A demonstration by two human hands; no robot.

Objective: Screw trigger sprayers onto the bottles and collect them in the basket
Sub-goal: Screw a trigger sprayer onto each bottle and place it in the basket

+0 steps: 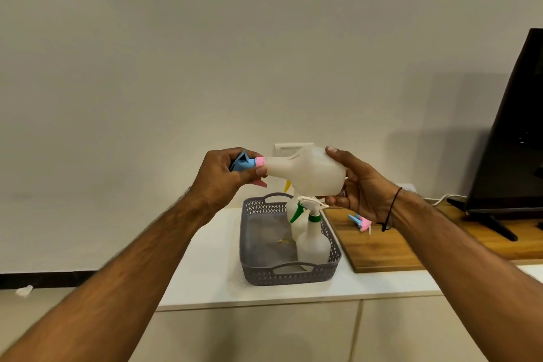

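I hold a white translucent bottle (308, 175) sideways in the air above the basket. My right hand (360, 185) grips its base. My left hand (223, 178) is closed around a blue trigger sprayer (244, 163) whose pink collar sits on the bottle's neck. Below stands a grey perforated basket (255, 247) on the white counter. Inside it stand two white bottles: one with a green-and-white sprayer (313, 239), and one behind it (293, 209) with a yellow nozzle tip. A loose blue-and-pink sprayer (360, 222) lies on the wooden board to the right.
The wooden board (390, 247) lies on the white counter (211, 273) to the right of the basket. A black screen on a stand (511, 132) rises at the far right, with a white cable behind the board. Cabinet fronts sit below the counter; the floor lies at left.
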